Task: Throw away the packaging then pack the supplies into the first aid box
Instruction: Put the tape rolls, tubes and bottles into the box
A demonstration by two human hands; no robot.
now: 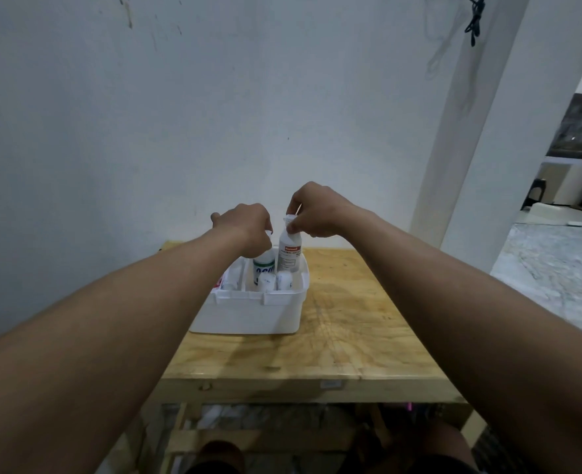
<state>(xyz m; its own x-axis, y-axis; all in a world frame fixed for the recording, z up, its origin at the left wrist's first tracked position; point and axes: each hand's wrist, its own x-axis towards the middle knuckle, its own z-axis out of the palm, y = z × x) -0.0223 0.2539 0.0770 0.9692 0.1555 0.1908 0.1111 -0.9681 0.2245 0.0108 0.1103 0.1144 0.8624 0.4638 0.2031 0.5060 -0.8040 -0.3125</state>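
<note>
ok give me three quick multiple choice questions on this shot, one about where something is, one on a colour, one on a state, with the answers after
1. Where does the first aid box stand?
A. on the floor
B. on the wooden table
C. on a shelf on the wall

2. What colour is the band on the label of the taller bottle?
A. red
B. yellow
C. black

3. What is the right hand doing?
A. resting flat on the table
B. hanging free in the air
C. pinching the top of the taller bottle

Answers:
1 B, the white box sits on the plywood top near its far left side.
2 A, a red strip runs across the top of the label.
3 C, the fingers close on the bottle's cap, while the left hand grips the shorter bottle beside it.
</note>
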